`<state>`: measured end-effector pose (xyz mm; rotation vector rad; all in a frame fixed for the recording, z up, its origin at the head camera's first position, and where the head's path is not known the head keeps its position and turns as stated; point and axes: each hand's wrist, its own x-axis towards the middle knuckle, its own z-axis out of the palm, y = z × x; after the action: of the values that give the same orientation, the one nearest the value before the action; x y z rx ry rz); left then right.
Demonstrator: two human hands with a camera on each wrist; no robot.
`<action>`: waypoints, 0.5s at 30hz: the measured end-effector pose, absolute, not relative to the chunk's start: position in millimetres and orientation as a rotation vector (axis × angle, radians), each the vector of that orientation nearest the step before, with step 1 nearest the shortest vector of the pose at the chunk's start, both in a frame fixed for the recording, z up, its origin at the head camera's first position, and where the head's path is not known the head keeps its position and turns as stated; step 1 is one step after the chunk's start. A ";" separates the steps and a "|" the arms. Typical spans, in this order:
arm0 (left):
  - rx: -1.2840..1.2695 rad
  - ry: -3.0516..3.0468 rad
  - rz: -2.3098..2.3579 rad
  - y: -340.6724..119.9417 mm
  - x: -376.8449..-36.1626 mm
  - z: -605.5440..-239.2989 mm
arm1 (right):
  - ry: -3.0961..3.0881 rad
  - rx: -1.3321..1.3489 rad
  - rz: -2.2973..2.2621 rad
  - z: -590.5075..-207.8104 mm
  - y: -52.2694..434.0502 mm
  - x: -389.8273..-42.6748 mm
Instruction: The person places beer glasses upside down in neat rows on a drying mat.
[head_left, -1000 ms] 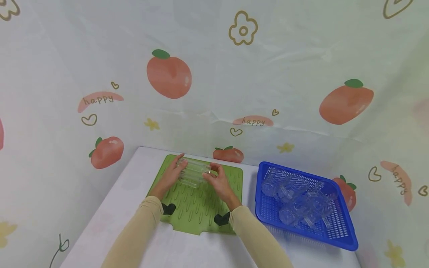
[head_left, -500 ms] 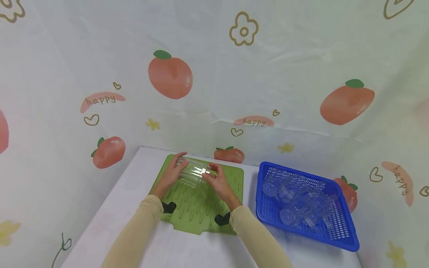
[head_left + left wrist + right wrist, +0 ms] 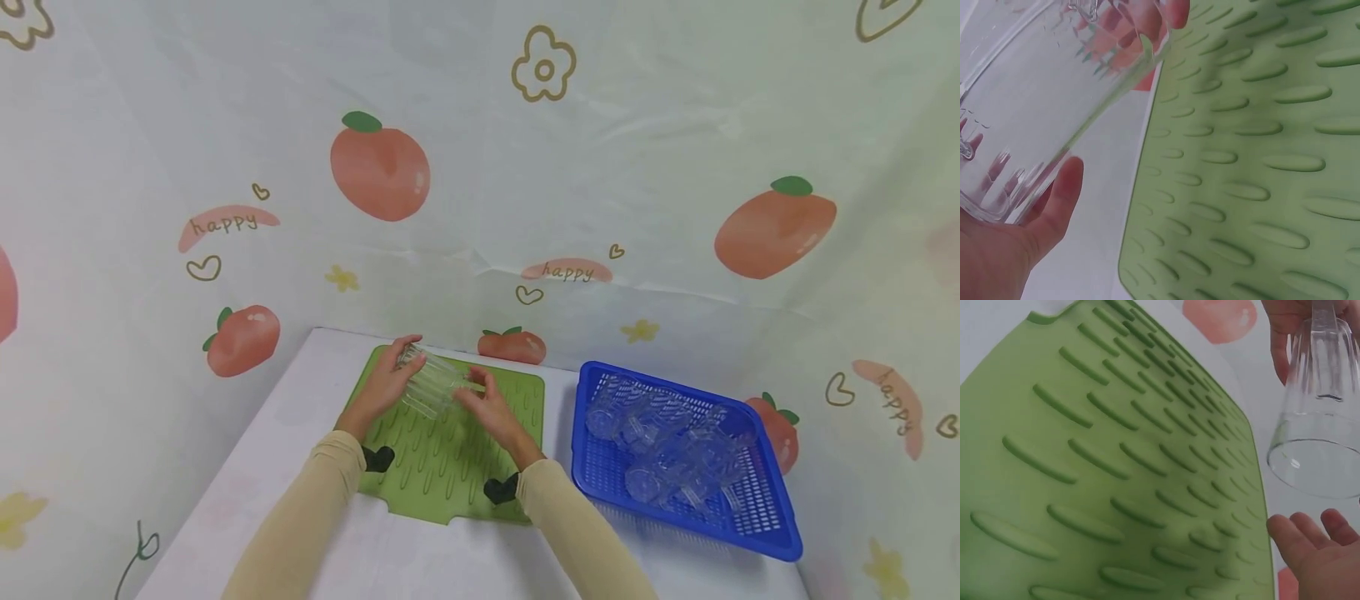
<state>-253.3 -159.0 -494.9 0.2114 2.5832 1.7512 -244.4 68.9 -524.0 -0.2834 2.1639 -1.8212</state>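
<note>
A clear glass mug point(image 3: 431, 387) with ribbed sides is held tilted above the green mat point(image 3: 427, 467). My left hand point(image 3: 382, 392) grips it at its base end, fingers and thumb wrapped round it. In the left wrist view, the left hand's thumb lies along the side of the mug point(image 3: 1041, 94). My right hand point(image 3: 491, 412) is beside the mug's rim end. Seen from the right wrist, that rim point(image 3: 1313, 447) is wide and round, and the right hand's fingers point(image 3: 1288, 534) are loosely extended just apart from it.
A blue plastic basket point(image 3: 784, 508) stands on the white-covered table to the right, with several clear glass mugs point(image 3: 645, 483) lying in it. Raised oval ridges cover the mat. Behind the table hangs a white cloth point(image 3: 465, 183) printed with fruit. Each wrist wears a black strap.
The mug has tipped, its left-hand end rising a little with my left hand. My right hand has shifted slightly off the rim, and its fingers have loosened.
</note>
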 end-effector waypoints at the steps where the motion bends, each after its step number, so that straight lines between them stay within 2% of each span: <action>1: 0.207 2.597 1.738 -158.8 -253.7 -494.7 | 2.167 -0.274 -1.815 -523.7 69.6 -244.5; 9: 0.191 2.764 1.576 -159.4 -253.4 -492.3 | 2.296 -0.297 -1.638 -521.4 74.0 -243.2; 15: 0.151 2.900 1.416 -160.4 -252.9 -491.8 | 2.578 -0.482 -1.297 -525.2 75.2 -242.0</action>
<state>-252.9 -160.4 -491.8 0.1505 2.8997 1.4159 -242.0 75.2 -525.2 -0.4823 2.5778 -1.2965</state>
